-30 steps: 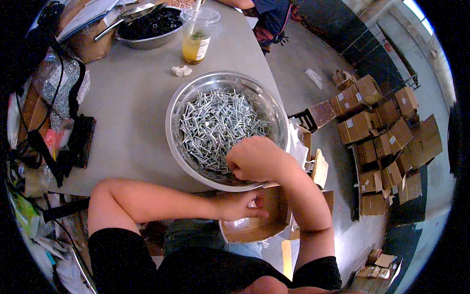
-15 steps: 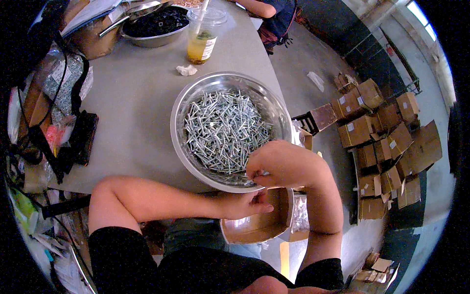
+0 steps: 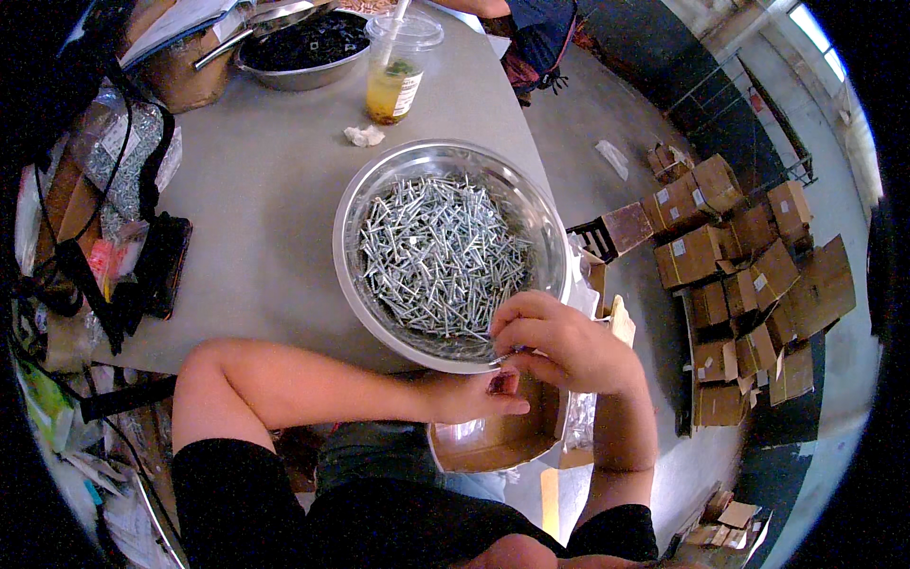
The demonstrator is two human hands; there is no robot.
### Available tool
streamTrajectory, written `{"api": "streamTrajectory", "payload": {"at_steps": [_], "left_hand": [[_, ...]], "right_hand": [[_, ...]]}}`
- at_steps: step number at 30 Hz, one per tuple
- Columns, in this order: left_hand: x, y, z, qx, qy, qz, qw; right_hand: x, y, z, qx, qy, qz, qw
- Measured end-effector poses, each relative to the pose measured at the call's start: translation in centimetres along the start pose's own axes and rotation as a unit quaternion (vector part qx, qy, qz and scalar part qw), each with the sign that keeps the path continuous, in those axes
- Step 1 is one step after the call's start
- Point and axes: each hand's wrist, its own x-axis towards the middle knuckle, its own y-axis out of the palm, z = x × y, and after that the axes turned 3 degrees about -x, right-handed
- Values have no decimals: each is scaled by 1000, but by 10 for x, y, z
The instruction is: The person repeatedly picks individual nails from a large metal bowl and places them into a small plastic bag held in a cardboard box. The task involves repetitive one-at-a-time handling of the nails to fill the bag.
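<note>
While the right hand (image 3: 569,346) curls over the near rim of the steel bowl (image 3: 355,204), its fingers are bent and drawn together, and a single screw seems pinched at the fingertips, though the tip is too small to be sure of. Just below it, touching or nearly so, the left hand (image 3: 469,396) is closed around a small dark reddish piece (image 3: 500,383), thumb and fingers pressed on it; what that piece is cannot be told. Both hands meet above the open cardboard box (image 3: 483,441) that sits in the person's lap, off the edge of the surface (image 3: 256,190).

The screws (image 3: 441,256) lie in a loose, tangled heap filling the bowl, right in front of the hands. They look stiff, hard and light singly, smooth enough to slip, with sharp points; the heap as a whole would be heavy. One is best taken by the shank near the head, between thumb and forefinger.

Farther out on the surface stand a clear lidded cup of yellowish drink (image 3: 393,81), a crumpled white scrap (image 3: 364,136) and a second bowl of dark parts (image 3: 303,43). Many cardboard boxes (image 3: 739,275) are strewn on the floor to the right.
</note>
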Motion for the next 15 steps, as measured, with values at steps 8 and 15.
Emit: {"api": "streamTrajectory", "payload": {"at_steps": [8,15], "left_hand": [[-5,0,-9,-190,71,13,979],[-6,-8,-27,-119,99,37,987]], "right_hand": [[-54,72,10,155,32,-238,958],[-74,108,6,234,113,-330,907]]}}
